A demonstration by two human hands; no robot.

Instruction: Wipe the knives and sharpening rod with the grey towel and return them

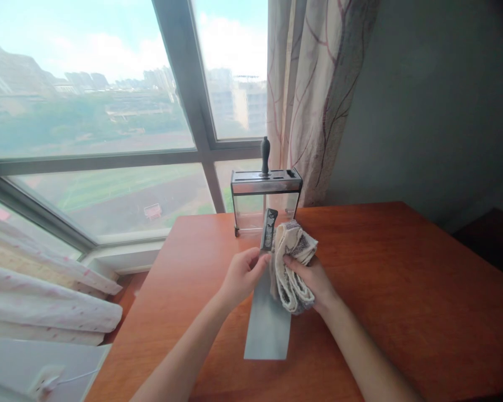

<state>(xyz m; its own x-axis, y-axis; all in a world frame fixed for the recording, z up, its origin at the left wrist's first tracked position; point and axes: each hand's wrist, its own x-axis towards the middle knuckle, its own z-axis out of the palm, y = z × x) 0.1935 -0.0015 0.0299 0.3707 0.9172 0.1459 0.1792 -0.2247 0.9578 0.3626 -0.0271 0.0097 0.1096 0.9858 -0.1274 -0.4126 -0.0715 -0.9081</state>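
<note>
A cleaver (268, 329) with a broad, pale rectangular blade points toward me over the table, its black handle (269, 229) at the far end. My left hand (243, 273) is closed, thumb and fingers pinching the cleaver at the left edge near where blade meets handle. A folded cloth (291, 268), cream with dark patterning, is gripped in my right hand (314, 279). That cloth lies against the right side of the blade and covers part of it. Some of my right fingers are hidden behind the cloth.
At the back of the wooden table (402, 290) stands a clear-sided knife block (267, 184), with one dark handle (265, 156) sticking up from its top. Windows and a curtain (305, 100) rise behind. A white curtain (46, 301) hangs left of the table.
</note>
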